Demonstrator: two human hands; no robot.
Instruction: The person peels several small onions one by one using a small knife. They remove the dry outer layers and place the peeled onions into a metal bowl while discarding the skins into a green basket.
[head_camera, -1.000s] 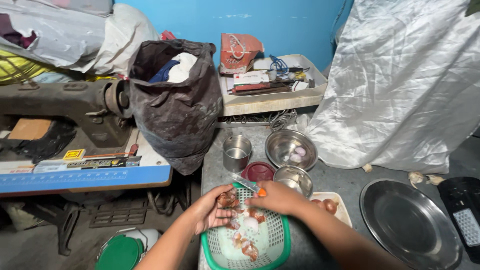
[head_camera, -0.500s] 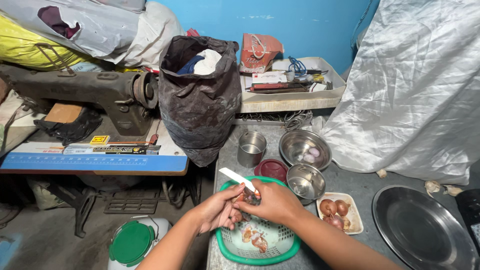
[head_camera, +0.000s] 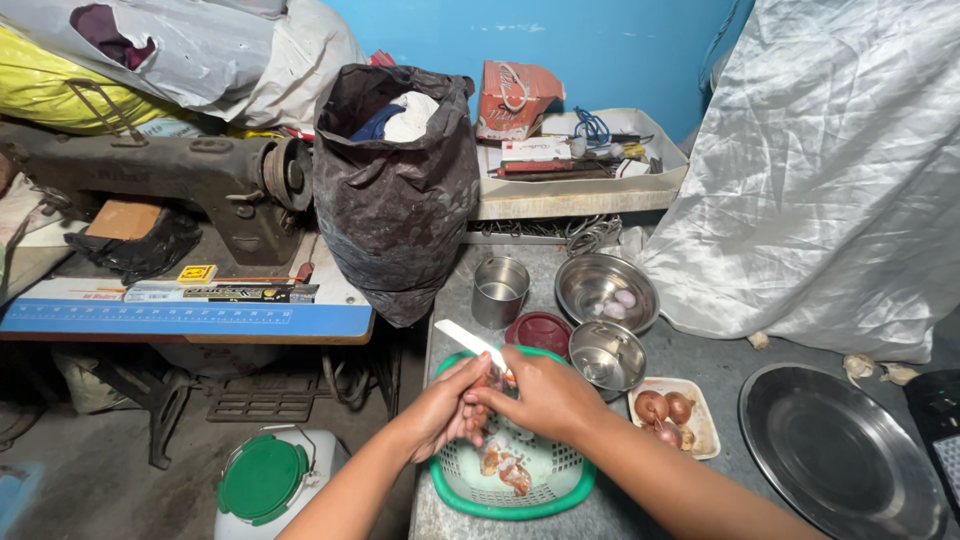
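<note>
My left hand (head_camera: 442, 410) and my right hand (head_camera: 540, 393) meet over a green-rimmed white plastic basket (head_camera: 512, 495) that holds reddish onion skins (head_camera: 503, 468). A small knife (head_camera: 470, 345) with a pale blade and orange handle is gripped in my right hand, blade pointing up and left. The fingers of my left hand close around a small onion at the knife, mostly hidden by both hands. Just right of the basket, a little white tray (head_camera: 700, 420) carries unpeeled shallots (head_camera: 665, 408). A steel bowl (head_camera: 607, 290) farther back holds peeled pale onions (head_camera: 620, 303).
A steel cup (head_camera: 499, 291), maroon lid (head_camera: 540, 332) and small steel bowl (head_camera: 606, 357) stand behind the basket. A large steel plate (head_camera: 835, 450) lies right. A dark sack (head_camera: 398, 200), sewing machine (head_camera: 170, 185) and green-lidded jug (head_camera: 265, 478) are left. White sheeting (head_camera: 830, 170) hangs right.
My hands came together over the basket with the onion at the knife, and the blade tipped upward. The view swung right, then settled.
</note>
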